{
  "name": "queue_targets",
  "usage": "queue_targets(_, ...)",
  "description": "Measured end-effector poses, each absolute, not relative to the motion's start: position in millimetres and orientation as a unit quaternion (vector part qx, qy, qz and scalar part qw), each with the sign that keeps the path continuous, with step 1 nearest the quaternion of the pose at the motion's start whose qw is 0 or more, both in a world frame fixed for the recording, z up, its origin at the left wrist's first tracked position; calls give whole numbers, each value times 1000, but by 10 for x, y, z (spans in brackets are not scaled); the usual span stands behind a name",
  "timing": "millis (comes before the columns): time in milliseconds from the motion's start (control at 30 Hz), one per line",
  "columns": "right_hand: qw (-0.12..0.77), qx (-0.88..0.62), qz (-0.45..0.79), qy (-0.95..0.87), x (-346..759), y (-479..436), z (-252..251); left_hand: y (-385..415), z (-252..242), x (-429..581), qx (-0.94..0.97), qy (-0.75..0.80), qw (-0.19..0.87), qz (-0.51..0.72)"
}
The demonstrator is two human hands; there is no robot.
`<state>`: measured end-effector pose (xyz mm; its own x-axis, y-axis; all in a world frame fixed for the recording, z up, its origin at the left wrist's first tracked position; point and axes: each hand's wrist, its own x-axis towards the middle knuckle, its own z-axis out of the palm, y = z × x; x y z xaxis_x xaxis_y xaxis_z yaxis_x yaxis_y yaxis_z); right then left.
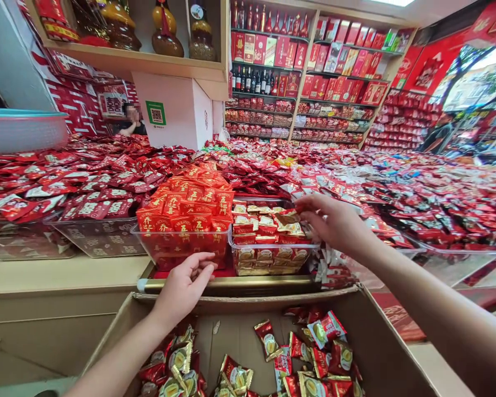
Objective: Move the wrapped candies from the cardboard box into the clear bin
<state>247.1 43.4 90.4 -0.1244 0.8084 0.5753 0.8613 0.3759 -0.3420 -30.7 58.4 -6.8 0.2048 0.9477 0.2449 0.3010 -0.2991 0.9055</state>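
My right hand is over the right side of a clear plastic bin stacked with durian candies. At its pinched fingertips is one gold-and-red wrapped candy, tilted above the neat rows. My left hand hovers in front of the neighbouring bin of orange-red candy packets, fingers loosely curled and the thumb apart, with nothing seen in it. Below both hands stands an open cardboard box, where loose red-and-gold durian candies lie scattered on the bottom.
Bins of red packets line the counter to the left, and more heaped packets spread to the right. A gold-edged ledge runs between bins and box. Shelves of bottles and boxes stand behind. A person is at the back left.
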Motion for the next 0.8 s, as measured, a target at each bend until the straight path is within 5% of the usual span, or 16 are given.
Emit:
queue_targets(167, 170, -590, -63, -787, 2457, 714, 939, 606, -172, -335, 723, 433, 364, 396)
queue_targets(800, 110, -562, 22, -819, 2402, 939, 908, 545, -200, -336, 823, 431, 214, 302)
